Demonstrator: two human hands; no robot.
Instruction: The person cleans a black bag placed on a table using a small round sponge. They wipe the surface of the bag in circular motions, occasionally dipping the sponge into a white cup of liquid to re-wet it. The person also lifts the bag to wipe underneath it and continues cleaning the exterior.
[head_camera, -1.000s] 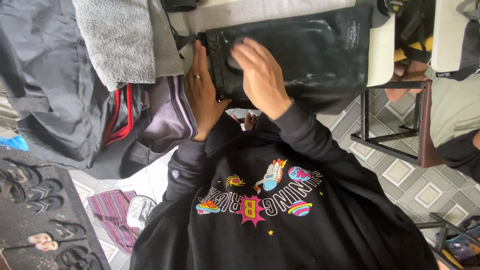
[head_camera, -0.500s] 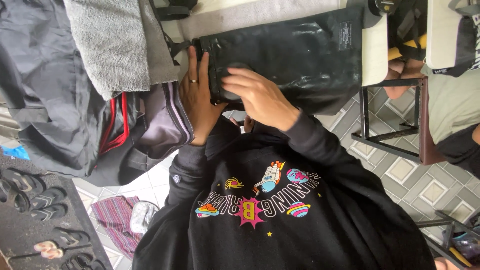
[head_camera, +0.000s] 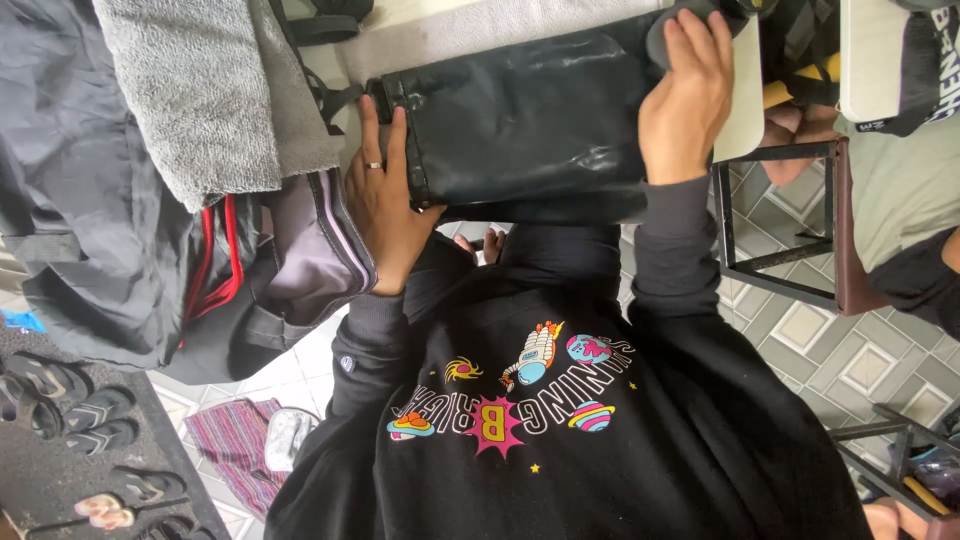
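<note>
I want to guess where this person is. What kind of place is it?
Probably a home: sandals lined up on a dark mat, a tiled floor, and a grey towel beside the black bag.
</note>
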